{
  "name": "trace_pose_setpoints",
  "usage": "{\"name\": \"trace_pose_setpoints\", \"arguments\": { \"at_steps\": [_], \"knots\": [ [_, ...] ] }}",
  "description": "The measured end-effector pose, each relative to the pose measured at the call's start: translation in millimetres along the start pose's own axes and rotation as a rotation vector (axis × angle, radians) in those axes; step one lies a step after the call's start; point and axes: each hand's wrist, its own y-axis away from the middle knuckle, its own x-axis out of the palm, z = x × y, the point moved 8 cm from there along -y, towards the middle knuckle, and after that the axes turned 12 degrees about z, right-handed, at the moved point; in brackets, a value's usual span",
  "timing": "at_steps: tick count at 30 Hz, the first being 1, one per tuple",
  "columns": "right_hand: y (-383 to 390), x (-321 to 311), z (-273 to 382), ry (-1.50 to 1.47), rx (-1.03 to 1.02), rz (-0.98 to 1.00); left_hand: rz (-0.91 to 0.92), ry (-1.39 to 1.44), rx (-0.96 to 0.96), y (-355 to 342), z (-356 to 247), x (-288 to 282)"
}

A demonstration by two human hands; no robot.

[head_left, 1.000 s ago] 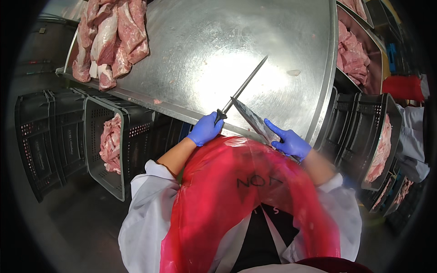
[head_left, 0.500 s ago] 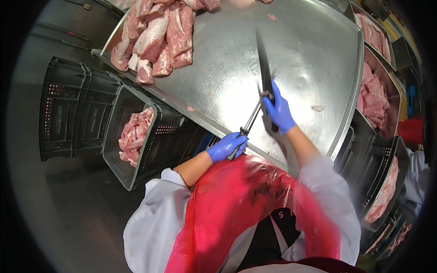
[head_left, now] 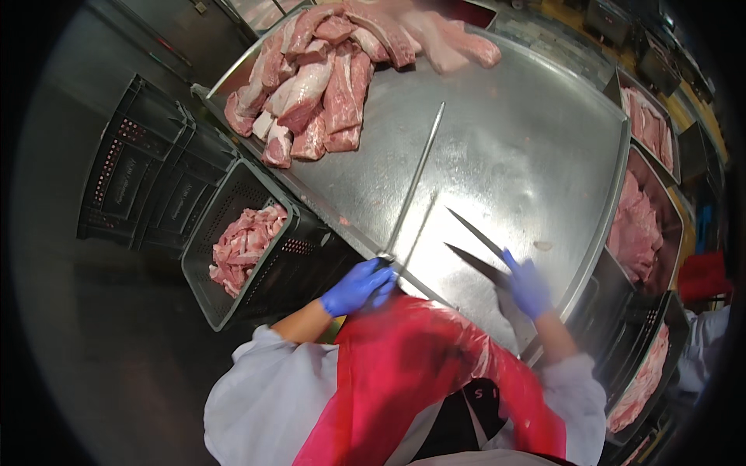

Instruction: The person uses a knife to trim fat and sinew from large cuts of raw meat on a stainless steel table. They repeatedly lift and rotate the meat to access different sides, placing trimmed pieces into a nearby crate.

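My left hand, in a blue glove, is closed round the dark handle of a sharpening steel, its rod angled up over the metal table. A knife is held by my right hand, gloved and slightly blurred, its blade pointing up-left toward the rod, apart from it, with a dark shadow below. A pile of pink meat pieces lies on the table's far left part. A small pale scrap sits near the right edge.
A dark perforated crate of meat trimmings stands lower left, beside more crates. Metal trays hold meat on the right, above another crate with pale pieces. Part of a person in white shows far right.
The knife went from low right across the steel to higher up, and has now swung back down-right, off the rod. The view has shifted, showing more of the meat pile.
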Motion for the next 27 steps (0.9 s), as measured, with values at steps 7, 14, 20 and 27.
{"name": "trace_pose_setpoints", "arguments": {
  "at_steps": [7, 14, 20, 27],
  "knots": [
    [-18.2, -91.9, 84.4, -0.727, -0.147, -0.406, -0.261, -1.394, 0.002, 12.8, -75.4, -9.9],
    [-45.2, -100.6, 122.6, -0.723, -0.228, -0.463, -0.195, -1.411, -0.049, 4.2, -42.6, 11.6],
    [5.6, -24.2, 81.0, -0.424, -0.207, -0.201, -0.325, -1.342, -0.010, 21.5, -47.6, 4.7],
    [24.2, 14.1, 20.4, -0.498, -0.208, 0.066, -0.067, -1.294, 0.103, 7.1, -38.6, 21.9]
  ]
}}
